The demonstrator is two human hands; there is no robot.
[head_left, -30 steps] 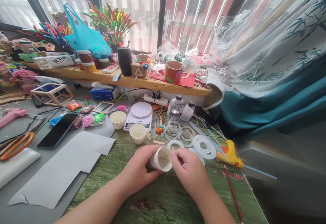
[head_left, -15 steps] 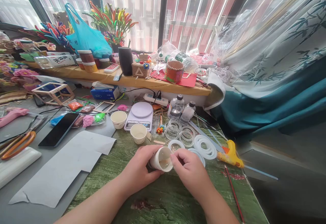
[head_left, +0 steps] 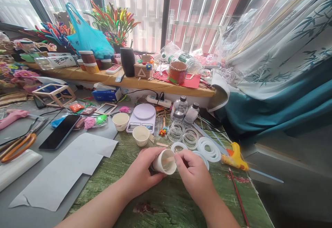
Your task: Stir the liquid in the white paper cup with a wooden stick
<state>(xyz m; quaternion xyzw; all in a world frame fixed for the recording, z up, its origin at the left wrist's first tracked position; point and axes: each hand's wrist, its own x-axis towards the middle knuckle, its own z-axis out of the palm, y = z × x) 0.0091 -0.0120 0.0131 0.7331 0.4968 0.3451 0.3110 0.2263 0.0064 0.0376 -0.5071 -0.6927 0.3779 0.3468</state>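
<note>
My left hand [head_left: 143,168] is wrapped round a white paper cup [head_left: 158,164], which tilts toward me and to the right. Between the thumb and fingers of my right hand [head_left: 193,169] is a wooden stir stick [head_left: 169,159]; its other end reaches inside the cup. What looks like a clear liquid lies in the cup, though its level is hard to make out. Just behind the hands stand two more paper cups, one nearer [head_left: 141,136] and one farther left [head_left: 120,122]. Another flat wooden stick [head_left: 162,145] lies beyond the held cup.
A kitchen scale [head_left: 142,119] stands behind the cups. Silicone ring moulds [head_left: 209,149] and two clear bottles [head_left: 179,108] are to its right. A yellow glue gun [head_left: 236,157] and a red pencil [head_left: 238,198] lie rightward; a phone [head_left: 60,133], white paper [head_left: 64,172] and scissors [head_left: 20,146] leftward.
The stir stick has shifted inside the cup, its visible part now higher near the upper right rim. My right hand has moved very slightly; my left hand holds the cup in place.
</note>
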